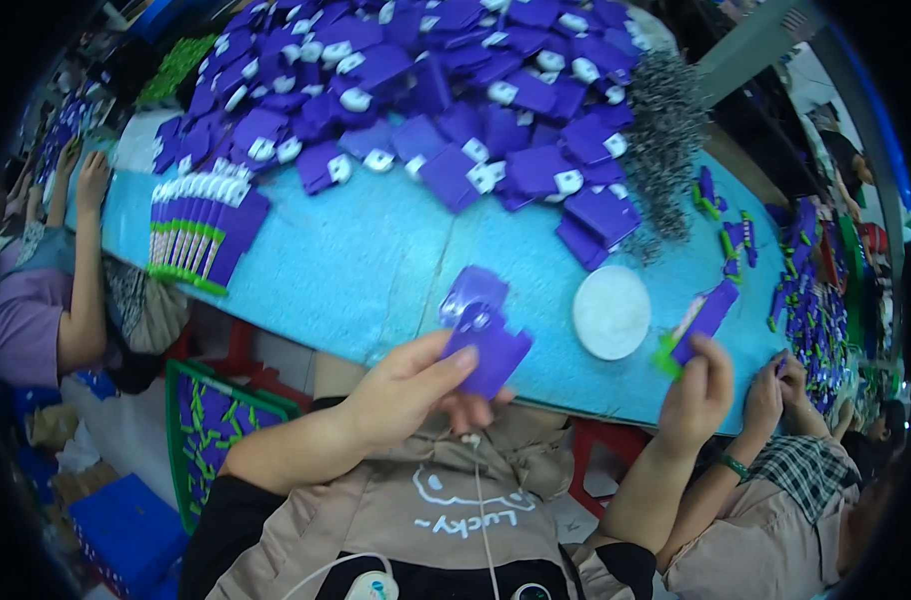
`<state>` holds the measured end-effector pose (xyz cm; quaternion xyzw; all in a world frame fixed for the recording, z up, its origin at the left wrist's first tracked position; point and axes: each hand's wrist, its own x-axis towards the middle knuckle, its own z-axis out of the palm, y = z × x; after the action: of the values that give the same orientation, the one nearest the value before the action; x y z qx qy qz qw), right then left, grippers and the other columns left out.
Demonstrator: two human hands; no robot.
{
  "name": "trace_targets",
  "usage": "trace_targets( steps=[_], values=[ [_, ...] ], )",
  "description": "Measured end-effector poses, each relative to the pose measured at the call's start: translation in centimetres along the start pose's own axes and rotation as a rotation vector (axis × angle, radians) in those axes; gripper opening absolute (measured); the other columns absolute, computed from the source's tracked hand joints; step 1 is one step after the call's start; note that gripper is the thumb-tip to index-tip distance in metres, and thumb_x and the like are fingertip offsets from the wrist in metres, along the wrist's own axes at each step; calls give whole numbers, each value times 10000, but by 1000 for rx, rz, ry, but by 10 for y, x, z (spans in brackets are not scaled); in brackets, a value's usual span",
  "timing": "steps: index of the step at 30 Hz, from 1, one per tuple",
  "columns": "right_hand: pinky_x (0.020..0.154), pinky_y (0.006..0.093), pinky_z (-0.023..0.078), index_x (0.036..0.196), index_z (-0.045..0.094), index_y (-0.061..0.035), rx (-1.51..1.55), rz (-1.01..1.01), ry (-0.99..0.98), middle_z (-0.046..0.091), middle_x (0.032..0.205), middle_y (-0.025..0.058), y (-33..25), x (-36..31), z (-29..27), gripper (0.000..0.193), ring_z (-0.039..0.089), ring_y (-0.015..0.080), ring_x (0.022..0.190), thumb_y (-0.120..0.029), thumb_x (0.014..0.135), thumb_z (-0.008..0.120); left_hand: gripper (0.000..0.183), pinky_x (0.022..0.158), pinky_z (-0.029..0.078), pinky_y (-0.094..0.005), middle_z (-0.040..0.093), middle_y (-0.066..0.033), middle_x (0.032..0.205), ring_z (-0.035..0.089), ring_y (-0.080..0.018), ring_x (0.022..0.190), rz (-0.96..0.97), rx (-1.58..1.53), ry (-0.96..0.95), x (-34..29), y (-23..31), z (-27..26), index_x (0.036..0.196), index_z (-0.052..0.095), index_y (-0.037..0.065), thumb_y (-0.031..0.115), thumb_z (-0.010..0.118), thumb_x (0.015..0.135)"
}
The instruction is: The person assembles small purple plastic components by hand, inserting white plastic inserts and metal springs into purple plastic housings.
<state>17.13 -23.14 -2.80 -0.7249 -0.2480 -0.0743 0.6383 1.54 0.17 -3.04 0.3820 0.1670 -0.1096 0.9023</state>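
Observation:
My left hand [406, 388] is closed on a flat purple plastic casing piece [491, 345], thumb on its face, held over the table's near edge. The piece has a shiny, notched outline. To the right, my raised right hand [698, 400] pinches a narrow purple plastic part [714, 315] with a bright green end, blurred by motion. Between the two hands lies a round white dish [612, 312], its contents hard to make out. Beyond them is a large heap of purple casing pieces with white ends [456, 110].
Small grey metal parts [666, 140] are piled beside the heap. A fanned row of purple-and-green pieces [201, 235] lies on the blue table [356, 265]. Below left stands a green crate [181, 470]. Co-workers sit left and right; a neighbour's hands [771, 395] are near my right hand.

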Motion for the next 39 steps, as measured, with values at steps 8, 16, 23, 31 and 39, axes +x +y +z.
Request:
trace_targets(
  steps=[8, 16, 23, 31, 39],
  values=[
    [520, 270, 463, 1038, 577, 28, 517, 314, -412, 622, 775, 113, -35, -56, 83, 242, 584, 154, 622, 8, 797, 566, 381, 758, 510, -293, 630, -167, 967, 627, -189, 840, 42, -113, -45, -2, 6, 0, 1164, 462, -24, 220, 556, 886],
    [608, 329, 462, 903, 609, -39, 133, -294, -720, 624, 848, 91, -45, -26, 105, 259, 608, 249, 725, -98, 665, 692, 341, 552, 506, -221, 645, -113, 835, 616, -120, 623, -477, -158, -514, -33, 21, 6, 1079, 487, 19, 254, 601, 861],
    [548, 300, 419, 865, 616, -57, 77, -478, -617, 612, 821, 70, -53, -26, 108, 215, 589, 204, 658, -99, 661, 673, 316, 508, 484, -211, 635, -110, 816, 605, -121, 597, -481, -243, -782, -35, 19, 2, 1092, 446, 9, 227, 546, 885],
    [547, 279, 394, 876, 650, -63, -26, -624, -671, 581, 794, 47, -63, -17, 103, 253, 573, 193, 676, -150, 638, 646, 391, 568, 500, -226, 637, -117, 877, 622, -141, 690, -520, -202, -929, -31, 26, 1, 1198, 378, -55, 141, 519, 890],
    [596, 304, 419, 870, 583, -24, 3, -114, -271, 605, 784, 124, -37, -15, 98, 137, 589, 214, 713, 14, 751, 640, 259, 524, 428, -341, 591, -128, 720, 591, -285, 602, 352, 786, -250, -32, 16, 4, 1027, 526, 27, 173, 585, 822]
  ],
)
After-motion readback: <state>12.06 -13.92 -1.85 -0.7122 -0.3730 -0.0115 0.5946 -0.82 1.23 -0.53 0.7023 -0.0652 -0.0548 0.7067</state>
